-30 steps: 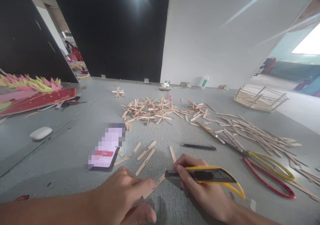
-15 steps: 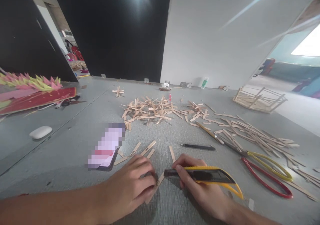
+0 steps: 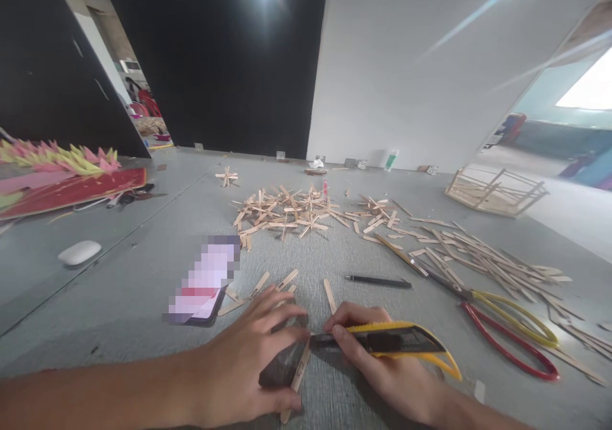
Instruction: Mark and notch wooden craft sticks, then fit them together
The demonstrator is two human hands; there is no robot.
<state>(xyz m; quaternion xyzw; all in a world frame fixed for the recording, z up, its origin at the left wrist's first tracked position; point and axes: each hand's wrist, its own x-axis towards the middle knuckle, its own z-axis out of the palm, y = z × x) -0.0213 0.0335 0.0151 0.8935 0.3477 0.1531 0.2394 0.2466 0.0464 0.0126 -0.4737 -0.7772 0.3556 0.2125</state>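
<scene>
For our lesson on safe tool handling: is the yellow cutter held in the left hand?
No, the right hand grips the yellow cutter, while the left hand has its thumb at a wooden stick.

Two hands [image 3: 241, 356], one knife [image 3: 396, 339], one phone [image 3: 203, 283], one pen [image 3: 377, 281], one pair of scissors [image 3: 459, 289], one tube [image 3: 391, 160] near far edge of surface [image 3: 129, 277], one stick frame [image 3: 488, 192] near right edge, wooden sticks [image 3: 291, 207] too many to count
</scene>
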